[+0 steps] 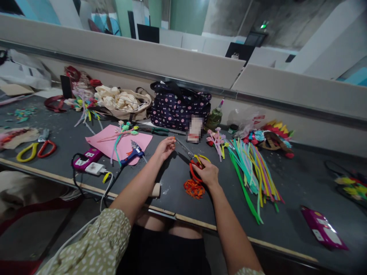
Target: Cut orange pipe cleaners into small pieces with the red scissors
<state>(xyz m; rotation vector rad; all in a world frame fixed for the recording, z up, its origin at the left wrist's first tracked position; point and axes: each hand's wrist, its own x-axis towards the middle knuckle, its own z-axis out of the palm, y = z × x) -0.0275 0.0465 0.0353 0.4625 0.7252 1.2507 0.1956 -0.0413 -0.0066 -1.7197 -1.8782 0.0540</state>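
My right hand (pixel 207 172) grips the scissors (pixel 196 157) by their red and yellow handles, and the blades point up and left toward my left hand (pixel 166 148). The fingers of my left hand are pinched together at the blade tips, with a tiny orange piece (pixel 174 138) at the fingertips. Just below the scissors lies a small pile of orange-red pieces (pixel 194 189) on the dark table (pixel 177 206). A short cardboard roll (pixel 156 190) rests near the front edge, beyond my left forearm.
Left are a pink sheet (pixel 99 139), a blue glue gun (pixel 133 153), a purple power strip (pixel 87 159) and more scissors (pixel 47 148). A dotted bag (pixel 169 109) stands behind. Colourful pipe cleaners (pixel 249 172) lie right, a purple packet-like object (pixel 323 227) farther right.
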